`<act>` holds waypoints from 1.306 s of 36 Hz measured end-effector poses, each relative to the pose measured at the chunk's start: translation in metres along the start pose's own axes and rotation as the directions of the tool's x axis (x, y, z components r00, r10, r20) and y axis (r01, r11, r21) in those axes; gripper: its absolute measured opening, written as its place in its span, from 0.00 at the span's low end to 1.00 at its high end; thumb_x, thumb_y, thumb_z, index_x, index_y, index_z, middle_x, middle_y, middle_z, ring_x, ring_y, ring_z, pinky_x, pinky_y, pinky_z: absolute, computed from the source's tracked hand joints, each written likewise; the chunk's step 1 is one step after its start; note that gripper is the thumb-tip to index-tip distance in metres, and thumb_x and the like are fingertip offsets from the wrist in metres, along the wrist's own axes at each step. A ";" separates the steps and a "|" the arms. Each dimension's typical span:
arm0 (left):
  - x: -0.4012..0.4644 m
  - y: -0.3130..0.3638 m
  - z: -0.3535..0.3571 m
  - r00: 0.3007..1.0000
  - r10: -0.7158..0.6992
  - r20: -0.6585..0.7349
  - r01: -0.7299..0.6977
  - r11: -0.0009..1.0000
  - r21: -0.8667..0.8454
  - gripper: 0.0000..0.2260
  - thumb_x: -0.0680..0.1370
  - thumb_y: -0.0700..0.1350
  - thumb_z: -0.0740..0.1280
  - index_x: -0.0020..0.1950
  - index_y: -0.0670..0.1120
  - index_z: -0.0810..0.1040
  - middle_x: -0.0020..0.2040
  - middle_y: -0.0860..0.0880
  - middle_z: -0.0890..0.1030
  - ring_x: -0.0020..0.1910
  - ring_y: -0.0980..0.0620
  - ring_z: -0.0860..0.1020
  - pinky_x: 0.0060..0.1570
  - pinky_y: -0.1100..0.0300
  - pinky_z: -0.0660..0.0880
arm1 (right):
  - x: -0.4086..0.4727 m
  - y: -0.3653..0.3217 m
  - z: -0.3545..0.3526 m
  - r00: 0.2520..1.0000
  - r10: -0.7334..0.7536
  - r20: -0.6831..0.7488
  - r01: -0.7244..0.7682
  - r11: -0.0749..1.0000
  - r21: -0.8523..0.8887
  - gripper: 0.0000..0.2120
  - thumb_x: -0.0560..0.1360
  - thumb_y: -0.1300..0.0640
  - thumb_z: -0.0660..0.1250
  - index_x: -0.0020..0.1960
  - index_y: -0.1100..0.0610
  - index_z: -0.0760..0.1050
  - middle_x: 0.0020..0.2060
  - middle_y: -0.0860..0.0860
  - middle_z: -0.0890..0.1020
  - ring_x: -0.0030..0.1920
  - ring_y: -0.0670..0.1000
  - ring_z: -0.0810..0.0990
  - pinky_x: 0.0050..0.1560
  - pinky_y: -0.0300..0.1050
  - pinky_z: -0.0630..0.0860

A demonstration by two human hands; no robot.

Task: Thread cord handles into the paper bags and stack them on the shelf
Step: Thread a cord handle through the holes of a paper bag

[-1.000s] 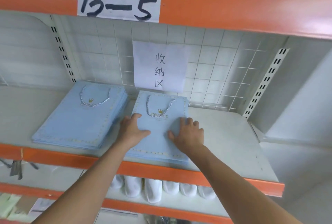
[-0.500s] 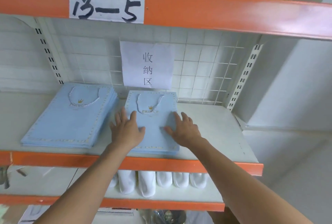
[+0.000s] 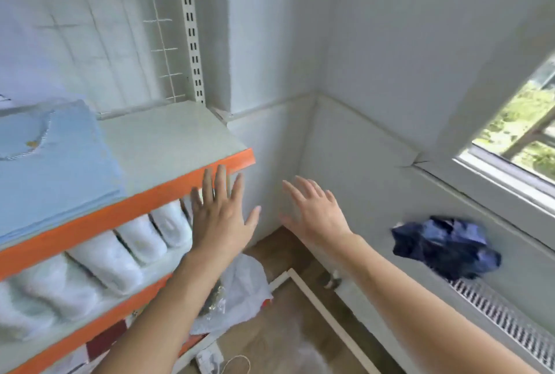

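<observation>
Two hands: left hand [image 3: 222,217] and right hand [image 3: 312,211], fingers spread, holding nothing, off the shelf.
Bags: stack of flat light-blue paper bags [image 3: 51,163] on orange-edged grey shelf [image 3: 174,139].

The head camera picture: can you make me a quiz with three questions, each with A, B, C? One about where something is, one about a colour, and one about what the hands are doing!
1. Where does the stack of blue paper bags lie?
A. on the floor
B. on the shelf
C. on the windowsill

2. What colour is the shelf's front edge?
A. orange
B. green
C. black

3. What are the left hand and right hand doing?
A. both gripping a bag
B. both empty, fingers spread
C. one pinching a cord

Answers:
1 B, the bags rest flat on the grey shelf board at the left.
2 A, the strip under the board is bright orange.
3 B, both hands show straight fingers off the shelf, touching nothing.
</observation>
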State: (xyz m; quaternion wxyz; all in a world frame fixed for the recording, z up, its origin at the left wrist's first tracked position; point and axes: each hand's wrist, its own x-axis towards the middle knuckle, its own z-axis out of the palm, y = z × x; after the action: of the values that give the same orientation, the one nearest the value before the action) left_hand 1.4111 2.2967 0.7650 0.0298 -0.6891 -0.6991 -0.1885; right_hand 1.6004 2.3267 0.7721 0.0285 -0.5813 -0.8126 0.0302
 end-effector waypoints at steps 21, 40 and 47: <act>-0.253 0.360 0.034 0.695 0.660 0.284 -0.630 0.750 -0.201 0.31 0.80 0.62 0.54 0.79 0.51 0.49 0.79 0.44 0.43 0.78 0.43 0.40 0.75 0.42 0.49 | -0.492 0.198 0.019 0.662 0.750 -0.008 -0.739 0.654 0.161 0.32 0.80 0.38 0.55 0.79 0.43 0.47 0.79 0.50 0.50 0.79 0.54 0.47 0.76 0.60 0.52; -0.538 0.612 0.018 -0.005 0.995 0.100 -0.931 0.032 -0.363 0.33 0.66 0.59 0.76 0.66 0.45 0.76 0.69 0.38 0.71 0.69 0.36 0.69 0.56 0.36 0.73 | -0.865 0.206 0.014 -0.106 0.994 -0.001 -0.980 -0.104 0.167 0.33 0.79 0.38 0.56 0.79 0.42 0.45 0.78 0.49 0.50 0.78 0.53 0.48 0.74 0.57 0.54; -0.622 0.675 0.027 -0.233 0.970 0.064 -0.870 -0.178 -0.459 0.33 0.68 0.60 0.74 0.68 0.44 0.75 0.70 0.37 0.71 0.70 0.36 0.68 0.57 0.37 0.73 | -0.944 0.199 0.015 -0.308 0.950 0.054 -0.942 -0.313 0.121 0.31 0.80 0.39 0.54 0.79 0.42 0.45 0.79 0.47 0.48 0.78 0.53 0.47 0.74 0.57 0.52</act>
State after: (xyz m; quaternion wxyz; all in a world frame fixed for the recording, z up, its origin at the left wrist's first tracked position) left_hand 2.1052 1.6991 0.7029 -0.0667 -0.9905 0.1144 -0.0359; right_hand 2.0911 1.4972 0.7307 0.0526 -0.9963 -0.0031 0.0681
